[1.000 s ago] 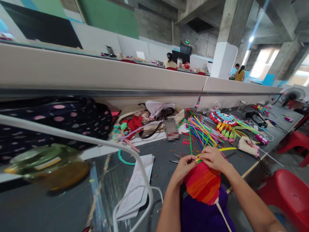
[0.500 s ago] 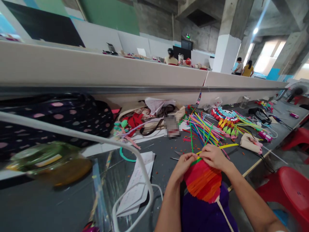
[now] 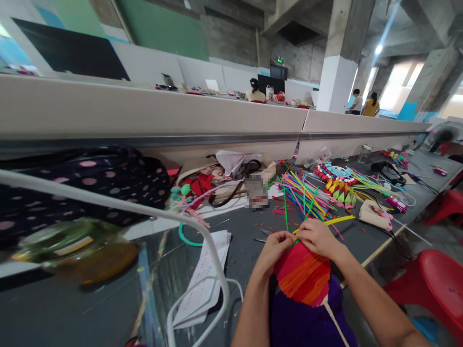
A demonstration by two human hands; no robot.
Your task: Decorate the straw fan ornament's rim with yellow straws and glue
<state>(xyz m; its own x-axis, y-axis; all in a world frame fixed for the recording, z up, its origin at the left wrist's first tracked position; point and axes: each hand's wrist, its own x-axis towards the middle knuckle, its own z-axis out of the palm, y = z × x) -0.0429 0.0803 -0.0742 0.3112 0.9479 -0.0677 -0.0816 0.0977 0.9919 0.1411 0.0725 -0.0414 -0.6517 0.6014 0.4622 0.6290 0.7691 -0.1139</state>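
Pinched close at the upper edge of the fan (image 3: 304, 277)

We had both hands drawn together in front of us, our fingertips nearly meeting at the top of the red and orange fan. Our left hand (image 3: 278, 246) came in from the left, its forearm rising steeply from the bottom of the view, thumb and forefinger pinching the fan's upper edge. Our right hand (image 3: 318, 237) lay opposite, back of the hand upward and fingers bunched in a pinch over the same edge, its forearm slanting in from the lower right. A little yellow and green showed between the fingertips, but we could not tell which hand gripped which colour. A yellow strip (image 3: 340, 219) stuck out past our right knuckles, and a thin green strip (image 3: 285, 207) ran away beyond our fingertips; whether we held its near end was unclear.

The fan was tilted between our forearms, over purple cloth (image 3: 289, 318), its pale handle (image 3: 334, 319) slanting to the lower right, free of both hands. Beyond our hands, a pile of coloured strips (image 3: 307, 193) lay on the dark table (image 3: 240, 289). Folded papers (image 3: 202, 284) lay left of our left forearm, and a red stool (image 3: 441, 279) stood right of the other.
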